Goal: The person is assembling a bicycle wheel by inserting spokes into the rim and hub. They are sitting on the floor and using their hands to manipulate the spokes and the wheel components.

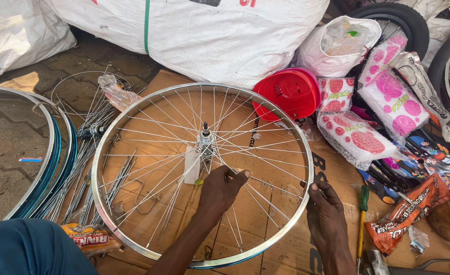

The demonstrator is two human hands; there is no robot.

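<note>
A spoked bicycle wheel with a shiny metal rim [133, 108] lies flat on a sheet of brown cardboard [281, 239]. Its hub [205, 138] stands up at the middle. My left hand [220, 192] reaches in among the spokes [158, 133] just below the hub, fingers pinching spokes near a small yellow-green bit. My right hand [325, 210] grips the rim at its right side, thumb and fingers wrapped on the metal edge.
Bare rims [52, 168] and loose spokes [80, 196] lie at the left on paving. Big white sacks [209, 30], a red plastic tub [288, 92], pink-spotted packets [387, 99], tyres [413, 23] and a green-handled screwdriver [363, 219] crowd the back and right.
</note>
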